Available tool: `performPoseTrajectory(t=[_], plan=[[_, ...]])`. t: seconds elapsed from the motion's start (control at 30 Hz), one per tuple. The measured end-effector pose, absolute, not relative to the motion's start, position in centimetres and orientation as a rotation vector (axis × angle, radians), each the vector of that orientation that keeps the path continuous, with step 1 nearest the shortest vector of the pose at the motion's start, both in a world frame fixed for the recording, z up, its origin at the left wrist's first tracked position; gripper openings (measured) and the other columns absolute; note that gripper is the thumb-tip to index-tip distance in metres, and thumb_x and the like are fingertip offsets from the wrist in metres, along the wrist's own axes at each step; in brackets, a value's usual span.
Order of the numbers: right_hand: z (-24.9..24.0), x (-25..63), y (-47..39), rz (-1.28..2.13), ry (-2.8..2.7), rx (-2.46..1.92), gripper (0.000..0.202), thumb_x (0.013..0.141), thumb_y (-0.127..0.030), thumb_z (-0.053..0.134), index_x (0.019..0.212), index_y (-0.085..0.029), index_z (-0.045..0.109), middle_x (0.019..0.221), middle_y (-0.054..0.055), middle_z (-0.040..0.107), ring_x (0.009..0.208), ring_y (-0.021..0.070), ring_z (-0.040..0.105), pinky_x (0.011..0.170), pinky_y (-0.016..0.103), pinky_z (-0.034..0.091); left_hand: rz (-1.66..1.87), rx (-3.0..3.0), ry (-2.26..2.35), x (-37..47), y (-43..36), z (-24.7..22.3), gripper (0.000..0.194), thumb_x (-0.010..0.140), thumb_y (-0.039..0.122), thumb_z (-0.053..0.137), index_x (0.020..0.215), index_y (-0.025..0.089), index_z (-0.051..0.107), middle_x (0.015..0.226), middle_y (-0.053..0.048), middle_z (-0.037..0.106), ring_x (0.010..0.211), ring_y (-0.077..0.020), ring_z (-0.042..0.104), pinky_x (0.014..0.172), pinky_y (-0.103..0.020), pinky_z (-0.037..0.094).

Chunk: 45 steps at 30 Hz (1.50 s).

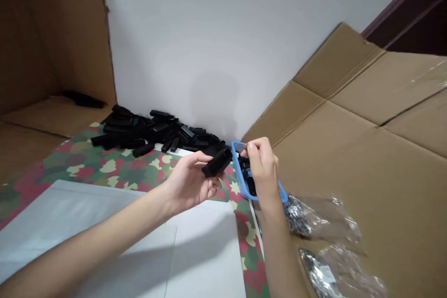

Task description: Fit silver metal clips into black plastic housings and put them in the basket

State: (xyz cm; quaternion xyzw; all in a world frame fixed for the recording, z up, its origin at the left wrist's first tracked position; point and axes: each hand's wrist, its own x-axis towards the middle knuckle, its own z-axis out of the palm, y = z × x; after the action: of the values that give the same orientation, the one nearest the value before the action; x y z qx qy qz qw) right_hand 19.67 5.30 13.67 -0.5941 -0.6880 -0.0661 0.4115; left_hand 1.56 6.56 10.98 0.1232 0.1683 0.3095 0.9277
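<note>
Black part (pixel 217 163) in left hand (pixel 192 182); right hand (pixel 260 160) beside it.

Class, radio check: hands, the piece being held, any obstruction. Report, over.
Left hand gripping black piece. Right hand over blue basket, fingertips pinched, contents unclear. Nothing seen blocking the piece; right hand hides part of the basket.
</note>
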Motion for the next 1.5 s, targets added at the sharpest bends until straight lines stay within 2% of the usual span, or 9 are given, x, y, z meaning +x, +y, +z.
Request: performPoseTrajectory(t=[0.3,0.6,0.87,1.2,1.4,1.5], plan=[[12.7,18.0,4.9,-0.159,-1.724,-1.387,0.016,0.092,-0.029,0.048,0.077,-0.023,0.049,0.068,-0.002,0.06,0.067,0.017,0.06,0.065,0.028,0.043,0.611,0.164,0.316,1.8,5.5,11.2,0.018,0.078,0.02,0.05,0.076,0.008,0.063,0.066,-0.008,0.061,0.048,-0.0097,0.054,0.049,-0.019,0.049],[11.8,17.7,5.6,-0.199,-1.705,-1.316,0.014,0.093,-0.027,0.049,0.079,-0.023,0.05,0.069,-0.002,0.058,0.066,0.0163,0.057,0.064,0.028,0.043,0.569,0.09,0.345,2.0,5.4,11.2,0.023,0.08,0.022,0.047,0.075,0.007,0.063,0.067,-0.008,0.063,0.05,-0.0102,0.056,0.05,-0.019,0.049],[11.6,18.0,5.8,-0.238,-1.808,-1.304,0.018,0.09,-0.023,0.05,0.073,-0.023,0.046,0.066,-0.002,0.053,0.065,0.0166,0.054,0.063,0.029,0.042,0.619,0.095,0.326,1.9,5.5,11.0,0.016,0.077,0.02,0.049,0.073,0.01,0.06,0.065,-0.005,0.062,0.049,-0.0099,0.054,0.05,-0.02,0.048],[12.7,18.4,5.9,-0.075,-1.91,-1.362,0.018,0.087,-0.024,0.051,0.069,-0.023,0.049,0.066,-0.001,0.056,0.066,0.0163,0.056,0.066,0.029,0.043,0.619,0.169,0.332,2.0,5.6,10.7,0.015,0.077,0.02,0.05,0.075,0.01,0.06,0.066,-0.007,0.061,0.049,-0.0098,0.052,0.051,-0.019,0.047],[13.4,20.0,5.6,0.148,-1.848,-1.351,0.009,0.087,-0.03,0.055,0.082,-0.023,0.057,0.075,-0.001,0.063,0.069,0.0165,0.06,0.068,0.028,0.046,0.622,0.159,0.337,1.9,5.7,10.9,0.017,0.077,0.021,0.049,0.073,0.009,0.06,0.065,-0.007,0.061,0.049,-0.0101,0.052,0.05,-0.019,0.046],[13.7,21.4,5.8,0.378,-1.894,-1.296,0.013,0.086,-0.033,0.055,0.094,-0.024,0.059,0.083,0.001,0.063,0.075,0.0177,0.061,0.068,0.029,0.047,0.612,0.179,0.342,1.9,5.7,11.0,0.018,0.076,0.022,0.049,0.073,0.009,0.061,0.066,-0.008,0.062,0.049,-0.0102,0.052,0.049,-0.019,0.045]])
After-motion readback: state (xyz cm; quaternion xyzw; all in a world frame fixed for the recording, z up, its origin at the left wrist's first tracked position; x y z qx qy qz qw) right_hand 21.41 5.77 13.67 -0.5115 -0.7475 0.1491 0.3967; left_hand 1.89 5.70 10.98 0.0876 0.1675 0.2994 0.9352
